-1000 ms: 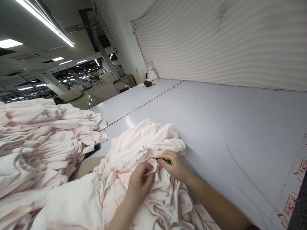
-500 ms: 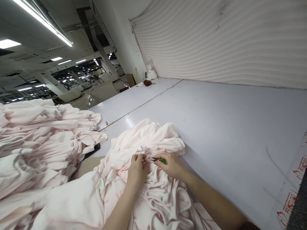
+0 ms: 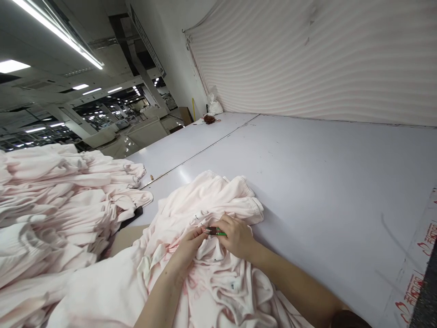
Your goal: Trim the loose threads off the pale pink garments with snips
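A pale pink garment (image 3: 208,196) lies bunched on the table in front of me, with ribbed cuff edges at its far end and darker pink print partly hidden in the folds. My left hand (image 3: 193,239) pinches a bit of its fabric between thumb and fingers. In my right hand (image 3: 235,234) is a pair of green-handled thread snips (image 3: 215,231), blades pointing left. The tips are right at the fingertips of my left hand, over the pinched fabric. Whether the blades touch a thread is too small to tell.
A large heap of pale pink garments (image 3: 68,196) fills the left side. The pale table (image 3: 324,182) stretches right and back to a wall covered with wavy sheeting (image 3: 307,59). A brown bundle (image 3: 209,119) and a white plastic bag (image 3: 215,105) sit at the far corner.
My right hand has moved slightly left, bringing the snips to my left fingertips. My left hand has turned and lowered a little, still pinching fabric.
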### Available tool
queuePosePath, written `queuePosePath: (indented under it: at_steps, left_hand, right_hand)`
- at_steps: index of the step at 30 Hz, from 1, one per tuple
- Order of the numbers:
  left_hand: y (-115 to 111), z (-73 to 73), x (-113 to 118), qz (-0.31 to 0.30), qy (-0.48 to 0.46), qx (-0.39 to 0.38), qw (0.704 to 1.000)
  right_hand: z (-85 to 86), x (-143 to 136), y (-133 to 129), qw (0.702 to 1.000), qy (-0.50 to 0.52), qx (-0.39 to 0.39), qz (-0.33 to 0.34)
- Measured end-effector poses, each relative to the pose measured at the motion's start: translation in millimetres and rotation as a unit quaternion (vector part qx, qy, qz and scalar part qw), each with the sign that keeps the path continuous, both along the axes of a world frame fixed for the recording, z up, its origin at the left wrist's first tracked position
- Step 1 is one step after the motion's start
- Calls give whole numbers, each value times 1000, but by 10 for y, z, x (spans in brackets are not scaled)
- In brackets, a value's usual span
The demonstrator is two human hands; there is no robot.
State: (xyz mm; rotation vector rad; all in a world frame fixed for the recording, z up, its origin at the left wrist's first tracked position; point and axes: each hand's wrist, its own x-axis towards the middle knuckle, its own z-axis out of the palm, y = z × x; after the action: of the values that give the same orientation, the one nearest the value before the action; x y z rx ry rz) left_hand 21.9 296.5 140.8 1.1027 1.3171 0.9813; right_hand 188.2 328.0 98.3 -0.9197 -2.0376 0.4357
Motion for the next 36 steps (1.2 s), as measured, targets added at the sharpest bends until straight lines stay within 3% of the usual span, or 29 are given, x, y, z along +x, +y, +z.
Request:
queuePosePath:
  at_steps: [3,8,11,14,19,22,26,29,32,36]
  left_hand:
    - [-55,59,24,-9,-19,-11,1000]
    - [-91,59,19,-19,0,-17,1000]
    - [-100,41,8,-11,-30,-29,999]
    - [-102,14,-1,1,-65,-34,997]
    - [-105,-8,-4,50,-87,-35,994]
    - [-128,17,-13,91,-85,-21,992]
    - [-172,27,-37,35,-63,-25,997]
    - [-224,-46,-33,20,-18,35,999]
    - [-337,-155,2,71,61,111,989]
    - [-507,-243,42,193,159,146,957]
  right_hand:
    - [-3,-25,7,999,31,1,20]
    - [45,18,50,966,221,-123,60]
    - [89,75,95,940,274,-192,68]
    - [102,140,92,941,266,-194,73]
    - [90,112,-5,980,162,-79,82]
    - [94,30,-8,989,122,-56,66]
    - [75,5,56,965,206,-150,62]
    - [14,37,93,951,190,-225,92]
    - [-56,50,112,943,190,-243,123]
    - [-79,67,93,935,232,-240,123]
